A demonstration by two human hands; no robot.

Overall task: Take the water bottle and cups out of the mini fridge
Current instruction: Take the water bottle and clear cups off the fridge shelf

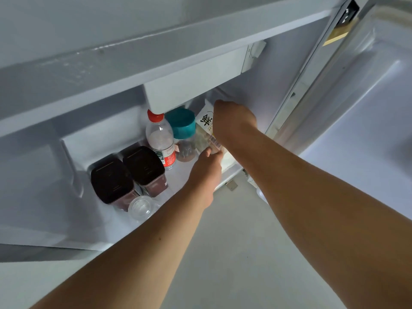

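Inside the open mini fridge (73, 157) a clear water bottle (161, 139) with a red cap stands upright at the back. A clear plastic cup (141, 208) sits near the front edge. Beside the bottle stands a jar with a teal lid (181, 130). My right hand (233, 120) grips the top of a white food packet (206, 128) printed with a black character. My left hand (206, 170) holds the same packet at its lower end. Both hands are to the right of the bottle and apart from it.
Two dark lidded square containers (111, 180) (144, 169) stand side by side at the fridge's left. A white freezer box (194, 85) hangs above the bottle. The fridge door (367, 97) is swung open on the right. Grey floor (234, 253) lies below.
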